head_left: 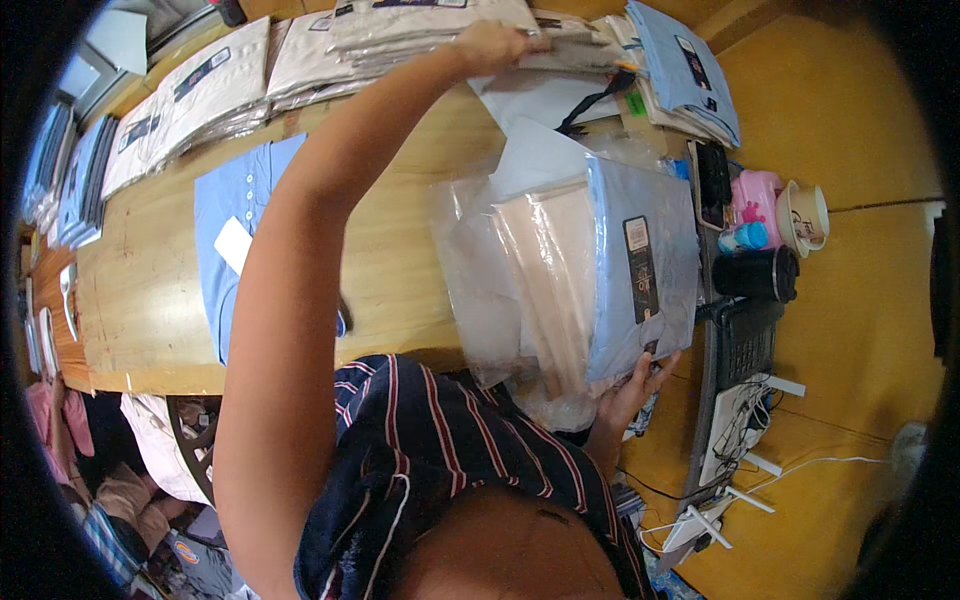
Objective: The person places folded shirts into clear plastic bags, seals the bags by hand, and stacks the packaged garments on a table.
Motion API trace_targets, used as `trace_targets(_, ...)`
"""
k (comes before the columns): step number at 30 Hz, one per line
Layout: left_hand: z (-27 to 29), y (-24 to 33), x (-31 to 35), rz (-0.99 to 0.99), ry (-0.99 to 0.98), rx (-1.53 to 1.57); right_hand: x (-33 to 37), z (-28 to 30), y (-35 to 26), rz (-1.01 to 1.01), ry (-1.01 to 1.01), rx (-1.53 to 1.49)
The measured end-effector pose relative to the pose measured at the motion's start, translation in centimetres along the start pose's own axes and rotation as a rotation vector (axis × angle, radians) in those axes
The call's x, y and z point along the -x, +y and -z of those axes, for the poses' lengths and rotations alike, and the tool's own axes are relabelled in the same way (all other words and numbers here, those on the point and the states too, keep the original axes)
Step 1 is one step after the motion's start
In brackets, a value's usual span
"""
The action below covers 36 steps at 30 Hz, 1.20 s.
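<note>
My left arm stretches across the table, and my left hand (497, 46) is at the far packaged beige shirts (430, 28). Its fingers point right over the pile; blur hides whether they grip anything. My right hand (637, 387) grips the near edge of a packaged light blue shirt (640, 260), thumb near its dark label. That shirt tops a stack with folded beige shirts (550, 270) in clear plastic bags (470, 270) beneath and to its left. Behind my left forearm, partly hidden, lies an unbagged light blue shirt (215, 250) with a white tag (233, 244).
More packaged beige shirts (215, 80) line the table's far edge, with a blue one (685, 65) at far right. A black mug (755, 274), pink container (757, 197) and cables (735, 430) sit to the right. Another person's arm (60, 415) shows at far left.
</note>
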<state>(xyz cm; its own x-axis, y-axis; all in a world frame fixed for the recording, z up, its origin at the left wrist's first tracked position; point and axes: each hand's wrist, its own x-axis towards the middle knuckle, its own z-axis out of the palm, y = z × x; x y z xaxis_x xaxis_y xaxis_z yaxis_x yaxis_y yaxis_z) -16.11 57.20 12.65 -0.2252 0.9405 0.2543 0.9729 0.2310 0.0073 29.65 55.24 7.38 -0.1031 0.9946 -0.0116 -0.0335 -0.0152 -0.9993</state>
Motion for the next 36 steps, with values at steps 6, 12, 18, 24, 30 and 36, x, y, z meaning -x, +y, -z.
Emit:
trace_targets(6, -3.6, 9.9, 4.3, -0.089, -0.041, -0.143, 0.3, -1.0, -0.8, 0.006, -0.023, 0.008)
trace_targets(12, -7.4, 12.8, 1.0, -0.038, -0.233, 0.502, 0.0, 0.0, -0.3, -0.012, 0.011, 0.015)
trace_targets(18, -11.7, 12.6, 3.7, -0.092, -0.097, 0.305, -0.3, 0.1, -0.1, 0.004, 0.056, 0.098)
trace_targets(24, -9.0, 11.8, 1.5, 0.037, -0.07, 0.111, -0.3, 0.0, 0.4, 0.039, 0.007, 0.151)
trace_targets(30, -9.3, 12.1, -1.0, -0.047, 0.089, -0.012, -0.5, -0.1, 0.5, 0.05, -0.007, 0.227)
trace_targets(36, -8.5, 11.7, -2.1, 0.004, 0.056, -0.215, -0.1, -1.4, -0.7, 0.058, 0.021, 0.272)
